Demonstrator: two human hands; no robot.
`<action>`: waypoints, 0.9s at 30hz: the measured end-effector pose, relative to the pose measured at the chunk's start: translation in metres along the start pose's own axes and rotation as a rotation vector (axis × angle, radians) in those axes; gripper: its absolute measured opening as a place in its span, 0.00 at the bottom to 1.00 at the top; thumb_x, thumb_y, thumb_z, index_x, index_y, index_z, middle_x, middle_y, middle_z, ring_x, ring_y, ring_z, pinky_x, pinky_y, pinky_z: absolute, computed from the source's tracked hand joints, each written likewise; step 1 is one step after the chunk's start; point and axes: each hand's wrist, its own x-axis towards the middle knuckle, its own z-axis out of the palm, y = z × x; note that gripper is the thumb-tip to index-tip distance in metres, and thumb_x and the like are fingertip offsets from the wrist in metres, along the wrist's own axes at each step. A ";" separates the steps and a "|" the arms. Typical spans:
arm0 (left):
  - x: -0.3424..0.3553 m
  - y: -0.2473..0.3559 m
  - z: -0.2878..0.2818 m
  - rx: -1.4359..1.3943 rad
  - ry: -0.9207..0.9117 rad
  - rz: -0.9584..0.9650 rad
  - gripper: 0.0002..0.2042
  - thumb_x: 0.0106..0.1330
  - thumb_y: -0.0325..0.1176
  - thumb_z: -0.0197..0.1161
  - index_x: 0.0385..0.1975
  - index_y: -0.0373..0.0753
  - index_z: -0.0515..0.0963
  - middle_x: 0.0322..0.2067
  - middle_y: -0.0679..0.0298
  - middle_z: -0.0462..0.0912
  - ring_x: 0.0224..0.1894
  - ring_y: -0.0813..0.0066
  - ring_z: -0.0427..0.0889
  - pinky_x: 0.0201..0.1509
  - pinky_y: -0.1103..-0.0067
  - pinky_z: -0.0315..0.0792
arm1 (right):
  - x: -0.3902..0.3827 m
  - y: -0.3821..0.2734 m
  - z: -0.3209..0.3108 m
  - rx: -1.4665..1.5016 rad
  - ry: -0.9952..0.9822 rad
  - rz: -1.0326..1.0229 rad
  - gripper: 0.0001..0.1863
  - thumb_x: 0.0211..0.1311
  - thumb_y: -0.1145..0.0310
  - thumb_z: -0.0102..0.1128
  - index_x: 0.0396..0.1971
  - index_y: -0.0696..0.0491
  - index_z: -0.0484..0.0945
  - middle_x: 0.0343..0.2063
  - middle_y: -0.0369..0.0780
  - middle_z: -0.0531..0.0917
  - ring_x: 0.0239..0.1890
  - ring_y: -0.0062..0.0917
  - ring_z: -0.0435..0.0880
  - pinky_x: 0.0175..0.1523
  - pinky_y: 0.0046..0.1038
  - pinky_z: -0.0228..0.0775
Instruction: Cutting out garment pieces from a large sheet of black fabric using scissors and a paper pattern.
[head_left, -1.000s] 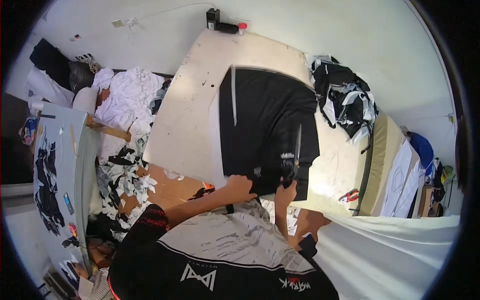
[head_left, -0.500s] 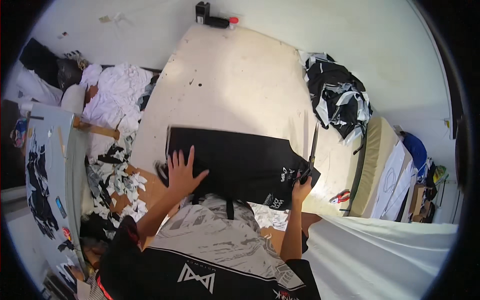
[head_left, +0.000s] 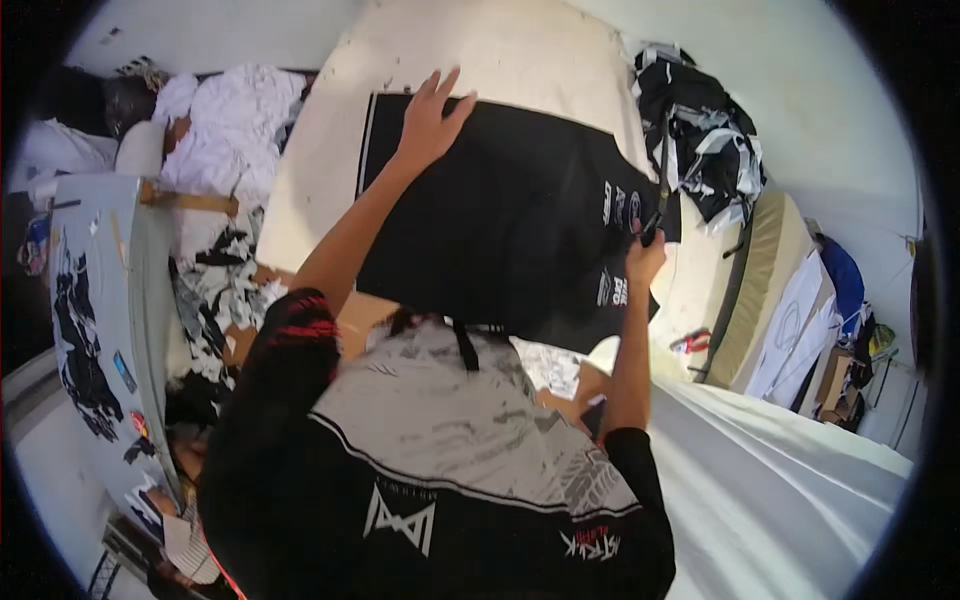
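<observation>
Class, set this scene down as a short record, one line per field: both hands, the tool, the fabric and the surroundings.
Left hand: open, over the far left part of the black fabric panel; contact unclear
Right hand: gripping scissors
Tool: scissors, blades pointing away from the person
Fabric: spread on the cream table, prints near its right end
Right side: black-and-white fabric pile, red-handled pliers
Left side: white cloth heap

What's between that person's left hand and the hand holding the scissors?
In the head view, only black cloth, spread on the pale table, lies between left hand and right hand.
</observation>
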 end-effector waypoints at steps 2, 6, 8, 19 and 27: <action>-0.079 -0.020 -0.002 0.339 -0.146 -0.086 0.35 0.75 0.60 0.60 0.78 0.51 0.67 0.79 0.43 0.59 0.81 0.43 0.56 0.80 0.49 0.53 | -0.039 -0.029 -0.001 -0.050 -0.015 0.064 0.19 0.70 0.59 0.71 0.39 0.62 0.78 0.29 0.58 0.84 0.38 0.59 0.86 0.39 0.48 0.74; -0.107 -0.080 -0.004 0.622 -0.124 0.089 0.38 0.74 0.67 0.56 0.80 0.56 0.63 0.81 0.46 0.52 0.83 0.42 0.48 0.80 0.38 0.43 | -0.099 -0.042 -0.018 0.043 -0.034 0.102 0.21 0.70 0.57 0.72 0.39 0.62 0.78 0.30 0.60 0.84 0.39 0.62 0.85 0.40 0.48 0.74; -0.059 -0.104 0.000 0.629 -0.148 0.157 0.39 0.74 0.69 0.54 0.81 0.58 0.62 0.81 0.46 0.52 0.83 0.43 0.48 0.81 0.39 0.40 | -0.113 -0.034 -0.026 -0.044 -0.031 0.080 0.20 0.70 0.58 0.72 0.38 0.62 0.78 0.30 0.59 0.84 0.37 0.62 0.84 0.40 0.47 0.73; -0.038 -0.124 -0.002 0.620 -0.051 0.088 0.40 0.71 0.71 0.56 0.78 0.55 0.66 0.79 0.44 0.56 0.82 0.42 0.51 0.77 0.32 0.42 | -0.177 -0.060 -0.057 -0.111 0.040 0.243 0.23 0.72 0.53 0.71 0.42 0.62 0.82 0.31 0.55 0.87 0.32 0.45 0.86 0.42 0.41 0.76; 0.064 -0.169 0.012 1.004 -0.096 0.077 0.43 0.71 0.77 0.47 0.82 0.61 0.58 0.83 0.51 0.48 0.85 0.49 0.43 0.80 0.35 0.38 | -0.243 -0.085 -0.081 -0.195 -0.142 0.444 0.19 0.72 0.60 0.71 0.45 0.63 0.82 0.32 0.48 0.88 0.31 0.33 0.83 0.41 0.35 0.77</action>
